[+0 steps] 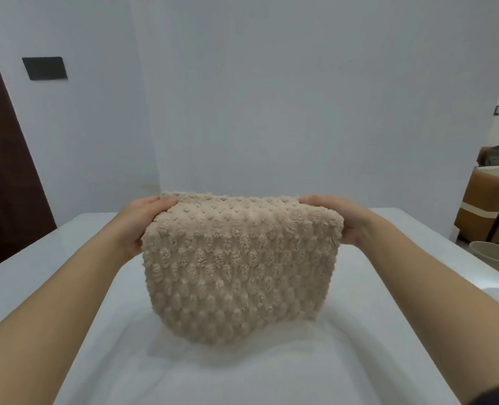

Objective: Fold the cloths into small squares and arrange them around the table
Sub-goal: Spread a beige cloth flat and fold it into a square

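1. Beige bobbled fleece cloth point(236, 267), doubled over, hangs over the middle of the white surface point(67, 258).
2. Left hand point(138, 226): fingers curl round its 10 o'clock corner.
3. Right hand point(338, 219): fingers grip its 2 o'clock corner.

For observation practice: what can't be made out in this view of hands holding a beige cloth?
Head view throughout.
Fingers of left hand, right hand: behind the bumpy beige plush cloth.
Cloth's fold layers: behind its front face.
Right edge cuts the brown cardboard boxes.
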`<state>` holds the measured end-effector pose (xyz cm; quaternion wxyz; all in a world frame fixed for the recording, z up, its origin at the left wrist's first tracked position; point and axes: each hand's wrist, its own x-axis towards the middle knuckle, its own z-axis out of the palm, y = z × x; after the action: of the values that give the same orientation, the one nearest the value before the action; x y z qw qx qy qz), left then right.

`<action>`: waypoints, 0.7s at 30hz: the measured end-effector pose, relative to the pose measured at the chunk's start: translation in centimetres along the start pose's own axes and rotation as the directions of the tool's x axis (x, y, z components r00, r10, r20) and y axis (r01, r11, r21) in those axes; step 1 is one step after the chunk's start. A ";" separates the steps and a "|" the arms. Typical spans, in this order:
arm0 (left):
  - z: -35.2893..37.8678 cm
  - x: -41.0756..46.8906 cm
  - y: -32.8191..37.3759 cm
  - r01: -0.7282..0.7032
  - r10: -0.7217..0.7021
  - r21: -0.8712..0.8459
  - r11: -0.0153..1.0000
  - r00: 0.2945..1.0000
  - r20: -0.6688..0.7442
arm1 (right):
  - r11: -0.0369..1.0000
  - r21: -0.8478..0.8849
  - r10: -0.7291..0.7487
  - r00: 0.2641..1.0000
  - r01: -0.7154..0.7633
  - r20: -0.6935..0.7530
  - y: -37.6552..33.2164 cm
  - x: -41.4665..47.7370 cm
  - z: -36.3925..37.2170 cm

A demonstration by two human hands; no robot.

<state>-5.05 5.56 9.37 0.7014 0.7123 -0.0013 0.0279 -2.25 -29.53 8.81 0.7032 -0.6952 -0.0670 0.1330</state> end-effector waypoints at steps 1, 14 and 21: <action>0.2 -0.1 0.2 0.015 -0.015 0.022 1.000 1.000 -0.005 | 1.000 -0.002 0.017 1.000 -0.017 -0.001 -0.2 -0.1 0.0; 2.2 5.2 -12.2 0.305 -0.274 0.337 0.891 0.952 -0.139 | 0.881 -0.391 0.093 0.907 -0.267 -0.410 11.0 5.9 0.8; 1.5 8.3 -16.3 0.251 -0.100 0.582 0.774 0.955 -0.279 | 0.778 -0.585 -0.102 0.874 -0.226 -0.474 14.4 9.8 1.0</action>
<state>3.99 4.63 -6.61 0.4281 0.8890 0.1567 0.0438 5.46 -25.83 -6.37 0.4217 -0.9005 0.0934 -0.0498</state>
